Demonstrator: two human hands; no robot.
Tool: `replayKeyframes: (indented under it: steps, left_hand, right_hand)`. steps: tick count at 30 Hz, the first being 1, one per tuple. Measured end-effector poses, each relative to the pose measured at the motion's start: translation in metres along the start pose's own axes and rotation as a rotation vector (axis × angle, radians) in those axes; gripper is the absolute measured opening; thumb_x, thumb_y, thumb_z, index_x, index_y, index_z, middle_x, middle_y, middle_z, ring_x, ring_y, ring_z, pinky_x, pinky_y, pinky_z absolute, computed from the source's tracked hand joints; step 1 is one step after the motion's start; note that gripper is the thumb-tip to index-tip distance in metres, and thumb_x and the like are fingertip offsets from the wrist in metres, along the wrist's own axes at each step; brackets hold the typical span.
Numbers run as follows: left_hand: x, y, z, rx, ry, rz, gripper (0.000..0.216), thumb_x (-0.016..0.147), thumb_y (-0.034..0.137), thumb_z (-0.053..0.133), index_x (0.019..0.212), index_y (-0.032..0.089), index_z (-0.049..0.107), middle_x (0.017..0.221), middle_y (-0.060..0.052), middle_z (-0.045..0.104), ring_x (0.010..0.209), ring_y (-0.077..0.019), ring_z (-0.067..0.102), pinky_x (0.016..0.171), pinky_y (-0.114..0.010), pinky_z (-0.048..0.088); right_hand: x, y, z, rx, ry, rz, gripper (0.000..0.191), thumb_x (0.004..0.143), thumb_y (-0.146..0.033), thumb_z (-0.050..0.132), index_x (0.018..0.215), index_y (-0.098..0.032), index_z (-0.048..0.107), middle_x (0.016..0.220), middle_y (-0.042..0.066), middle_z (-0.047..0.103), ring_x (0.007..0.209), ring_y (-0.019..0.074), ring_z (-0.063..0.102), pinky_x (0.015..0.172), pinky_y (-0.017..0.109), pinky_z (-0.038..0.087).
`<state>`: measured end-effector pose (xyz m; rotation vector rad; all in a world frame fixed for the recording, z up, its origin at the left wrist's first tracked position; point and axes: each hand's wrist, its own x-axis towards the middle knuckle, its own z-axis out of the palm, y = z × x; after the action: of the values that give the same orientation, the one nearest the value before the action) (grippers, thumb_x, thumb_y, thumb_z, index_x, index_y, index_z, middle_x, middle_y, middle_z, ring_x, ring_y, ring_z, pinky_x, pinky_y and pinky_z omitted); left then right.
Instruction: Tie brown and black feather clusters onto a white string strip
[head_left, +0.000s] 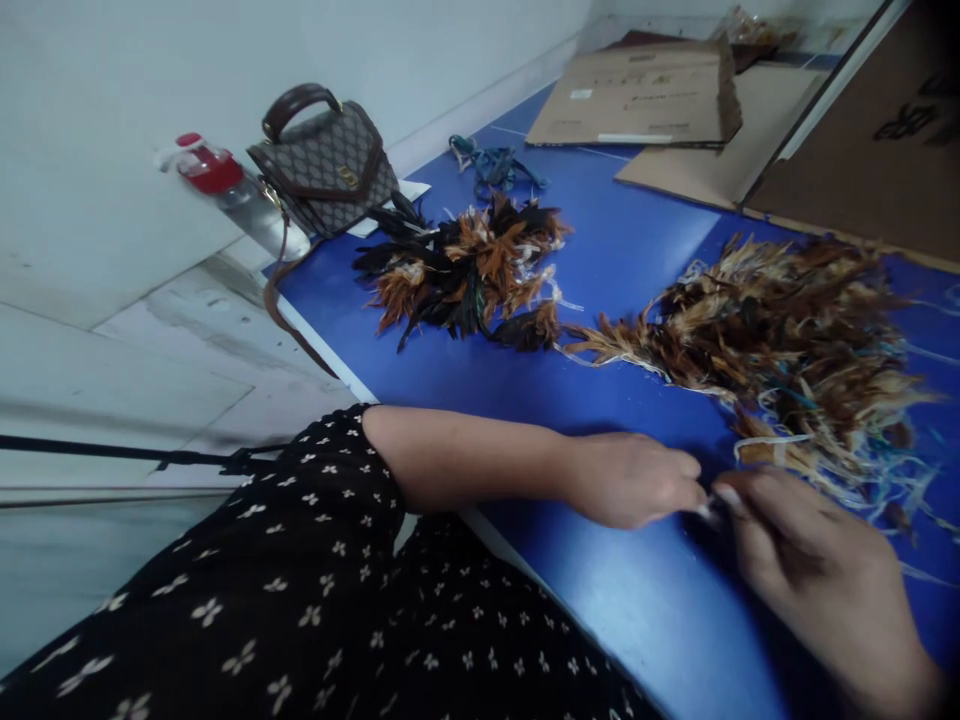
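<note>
Brown feathers [802,330], tangled with pale and teal strands, are spread in a heap on the blue desk [457,385], just beyond the right hand [825,560]. The left hand [637,480] and the right are brought nearly together at the fingertips, with fingers curled; whether anything is pinched there cannot be told through the blur. Any fine strand so held might be lost through slipping. Loose strands might be snagged by the right wrist, and the heap dragged or knotted; the black-and-brown feather bunch [465,265], nearly met by its narrow tip, might be pulled too. If the strap [276,305], draped over the edge, were caught, the monogrammed handbag [330,165] might be toppled into the red-capped bottle [259,205] beside it. Teal ties [495,165] and a flattened cardboard box [637,95] are laid along the glossy surface's far side, which is bordered by a white wall [465,60].
</note>
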<state>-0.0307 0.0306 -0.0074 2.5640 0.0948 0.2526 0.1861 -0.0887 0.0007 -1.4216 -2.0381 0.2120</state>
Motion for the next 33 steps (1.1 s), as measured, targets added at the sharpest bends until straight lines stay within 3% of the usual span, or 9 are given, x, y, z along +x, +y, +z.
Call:
replayKeyframes:
  steps: [3, 6, 8, 11, 15, 18, 23, 29, 33]
  left_hand:
    - [0.003, -0.002, 0.001, -0.279, 0.167, 0.118, 0.028, 0.112, 0.021, 0.053, 0.107, 0.011, 0.079, 0.108, -0.016, 0.081, 0.102, -0.0219, 0.076, 0.097, -0.033, 0.061]
    - [0.006, 0.0, 0.013, -0.546, 0.466, -0.083, 0.023, 0.111, 0.024, 0.058, 0.107, 0.011, 0.076, 0.1, -0.013, 0.081, 0.093, -0.0173, 0.075, 0.093, -0.03, 0.061]
    - [0.008, 0.006, 0.022, -0.725, 0.554, -0.239, 0.022, 0.111, 0.028, 0.06, 0.105, 0.012, 0.074, 0.088, -0.007, 0.077, 0.075, -0.013, 0.07, 0.079, -0.027, 0.061]
    - [0.009, 0.014, 0.027, -0.907, 0.485, -0.337, 0.026, 0.11, 0.037, 0.064, 0.097, 0.015, 0.069, 0.076, -0.001, 0.07, 0.061, -0.0102, 0.065, 0.065, -0.024, 0.057]
    - [0.007, 0.011, 0.014, -0.616, 0.406, -0.224, 0.033, 0.107, 0.034, 0.069, 0.078, 0.018, 0.066, 0.087, -0.006, 0.075, 0.084, -0.014, 0.071, 0.088, -0.028, 0.061]
    - [0.004, 0.003, 0.0, -0.407, 0.363, -0.116, 0.031, 0.112, 0.03, 0.058, 0.087, 0.017, 0.073, 0.099, -0.011, 0.078, 0.1, -0.0183, 0.073, 0.102, -0.032, 0.058]
    - [0.001, -0.006, -0.012, -0.319, 0.379, -0.115, 0.032, 0.11, 0.037, 0.064, 0.091, 0.015, 0.075, 0.096, -0.011, 0.075, 0.095, -0.0188, 0.071, 0.099, -0.032, 0.057]
    - [0.004, -0.013, -0.006, -0.725, 0.621, -0.312, 0.035, 0.107, 0.048, 0.07, 0.101, 0.014, 0.075, 0.09, -0.005, 0.073, 0.079, -0.0125, 0.066, 0.081, -0.027, 0.057]
    - [0.004, -0.018, 0.006, -0.957, 0.609, -0.415, 0.022, 0.109, 0.026, 0.062, 0.119, 0.011, 0.075, 0.094, -0.005, 0.074, 0.074, -0.0081, 0.065, 0.071, -0.022, 0.055]
  right_hand:
    - [0.001, -0.001, -0.001, 0.181, 0.055, 0.205, 0.021, 0.102, -0.04, 0.07, 0.09, -0.026, 0.079, 0.079, 0.002, 0.077, 0.065, 0.0159, 0.071, 0.061, 0.025, 0.056]
    - [-0.003, -0.009, 0.005, 0.274, 0.218, 0.394, 0.021, 0.099, -0.045, 0.078, 0.108, -0.028, 0.088, 0.097, 0.004, 0.085, 0.081, 0.0213, 0.079, 0.079, 0.03, 0.067]
    - [-0.006, -0.015, 0.012, 0.306, 0.298, 0.43, 0.024, 0.095, -0.043, 0.084, 0.116, -0.033, 0.09, 0.112, 0.003, 0.088, 0.095, 0.0258, 0.084, 0.095, 0.038, 0.07]
    - [-0.009, -0.02, 0.019, 0.347, 0.376, 0.46, 0.025, 0.091, -0.04, 0.09, 0.116, -0.035, 0.091, 0.12, 0.002, 0.088, 0.106, 0.0302, 0.085, 0.109, 0.046, 0.069]
    - [-0.011, -0.015, 0.018, 0.384, 0.382, 0.63, 0.035, 0.085, -0.048, 0.094, 0.115, -0.03, 0.092, 0.12, 0.005, 0.088, 0.106, 0.0318, 0.086, 0.11, 0.046, 0.069]
    - [-0.01, -0.008, 0.014, 0.44, 0.336, 0.727, 0.044, 0.077, -0.055, 0.098, 0.112, -0.028, 0.092, 0.115, 0.007, 0.089, 0.101, 0.0304, 0.087, 0.103, 0.041, 0.07]
    - [-0.009, 0.002, 0.011, 0.458, 0.261, 0.732, 0.044, 0.075, -0.057, 0.098, 0.107, -0.026, 0.093, 0.109, 0.008, 0.089, 0.092, 0.0271, 0.086, 0.091, 0.033, 0.071]
    - [-0.009, 0.008, 0.015, 0.621, 0.285, 0.802, 0.041, 0.071, -0.049, 0.103, 0.103, -0.026, 0.092, 0.107, 0.008, 0.088, 0.091, 0.0242, 0.084, 0.083, 0.026, 0.069]
    - [-0.003, 0.002, 0.015, 0.723, 0.314, 0.827, 0.039, 0.076, -0.055, 0.098, 0.098, -0.024, 0.09, 0.095, 0.008, 0.085, 0.08, 0.0219, 0.081, 0.069, 0.024, 0.066]
